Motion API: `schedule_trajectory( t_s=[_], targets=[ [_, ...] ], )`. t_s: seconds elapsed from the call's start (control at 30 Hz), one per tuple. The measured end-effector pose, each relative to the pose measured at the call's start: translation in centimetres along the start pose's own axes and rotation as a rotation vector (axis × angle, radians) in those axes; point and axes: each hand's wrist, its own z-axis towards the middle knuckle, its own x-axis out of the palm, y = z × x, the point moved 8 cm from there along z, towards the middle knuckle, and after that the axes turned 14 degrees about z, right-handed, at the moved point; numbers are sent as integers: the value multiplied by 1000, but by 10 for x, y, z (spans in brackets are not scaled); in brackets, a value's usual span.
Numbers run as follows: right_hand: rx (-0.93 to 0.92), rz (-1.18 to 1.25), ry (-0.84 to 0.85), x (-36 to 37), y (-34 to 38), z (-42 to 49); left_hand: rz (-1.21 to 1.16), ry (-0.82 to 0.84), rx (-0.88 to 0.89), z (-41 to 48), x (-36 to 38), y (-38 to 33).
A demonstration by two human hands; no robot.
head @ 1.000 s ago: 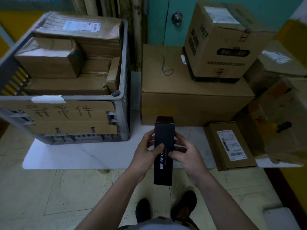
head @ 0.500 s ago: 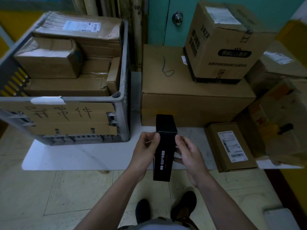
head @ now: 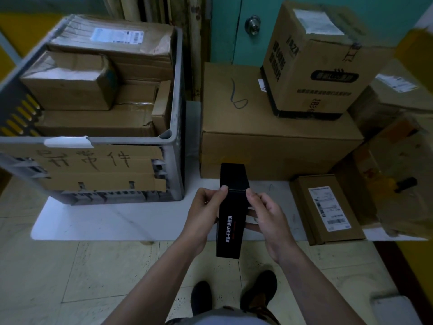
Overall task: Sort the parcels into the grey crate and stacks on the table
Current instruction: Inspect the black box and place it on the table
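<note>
Fingers [head: 252, 227] wrap round the long black box [head: 230, 221]: my left hand [head: 202, 214] grips one side, my right hand [head: 267, 216] the other. It stands tall over the near edge of the white table [head: 117, 221], between the grey crate [head: 178, 113] and a flat brown parcel [head: 325, 207]. My thumbs sit higher now, at its top edge, and it tips away more.

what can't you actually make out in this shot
1. Head view: black box's far faces, turned away; left hand and right hand cover its sides.
2. Head view: lower parcels in the grey crate, buried under the top cartons.
3. Head view: flat parcel, label print too small.
4. Head view: right-edge cartons, blurred and cut off by the frame.
</note>
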Motion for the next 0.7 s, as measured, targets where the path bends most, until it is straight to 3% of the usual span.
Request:
schedule_trajectory(
  t_s=[0.7],
  targets=[
    [32, -71, 11, -2, 6, 0, 3, 53, -69, -3, 9, -3]
  ],
)
